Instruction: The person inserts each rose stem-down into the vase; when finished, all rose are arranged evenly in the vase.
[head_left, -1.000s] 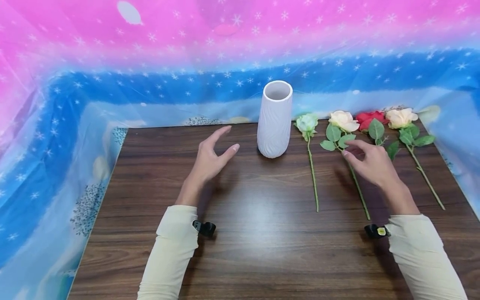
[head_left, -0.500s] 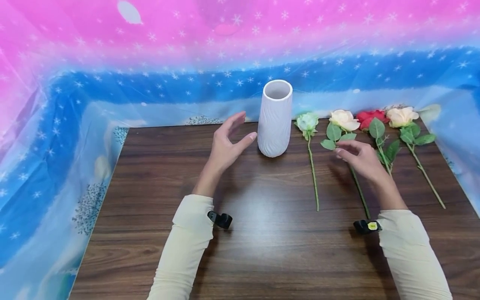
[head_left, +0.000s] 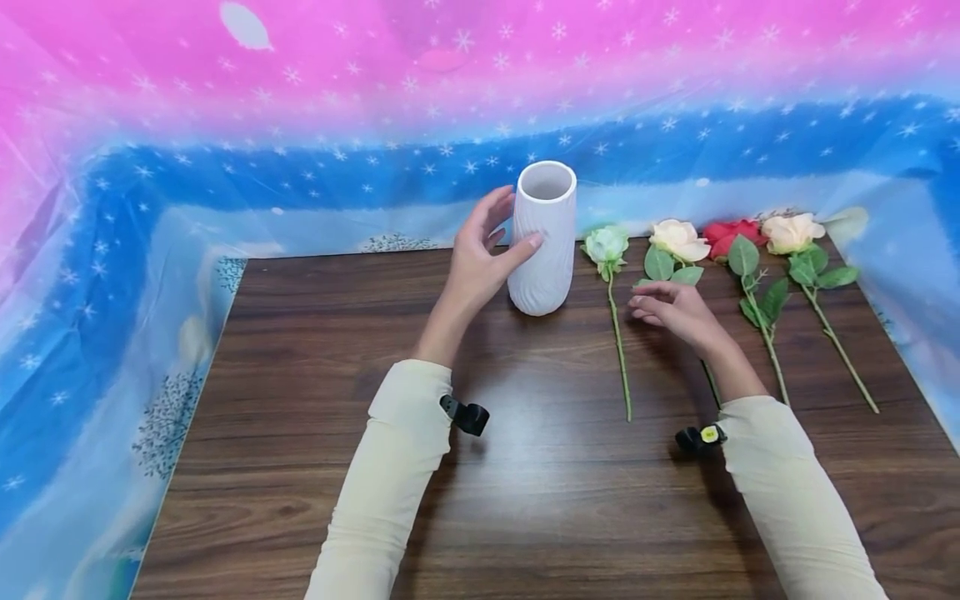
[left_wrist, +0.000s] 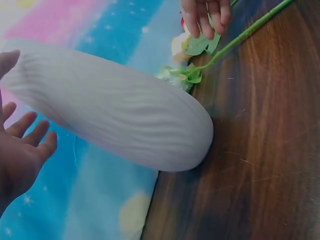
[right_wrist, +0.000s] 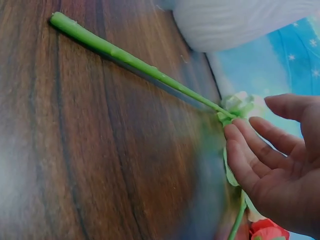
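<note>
Upright near the table's back edge stands a white ribbed vase [head_left: 553, 262]. My left hand [head_left: 480, 260] is at its left side, fingers spread, thumb in front of the vase wall; in the left wrist view the fingers are apart from the vase [left_wrist: 135, 110]. My right hand [head_left: 678, 317] hovers between the pale green rose [head_left: 606, 247] and a cream rose [head_left: 678, 240], covering part of that cream rose's stem. Its fingers are loosely extended with nothing held. In the right wrist view the green rose's stem [right_wrist: 135, 61] lies beyond the fingertips.
To the right lie a red rose [head_left: 731, 239] and another cream rose [head_left: 792, 233], both with leafy stems pointing toward me. A pink and blue snowflake cloth [head_left: 337, 175] hangs behind the dark wooden table [head_left: 540, 517] and along its sides.
My left hand has moved right and forward to the vase's side. My right hand has shifted left from the cream rose's stem toward the green rose. The flowers and vase stay put.
</note>
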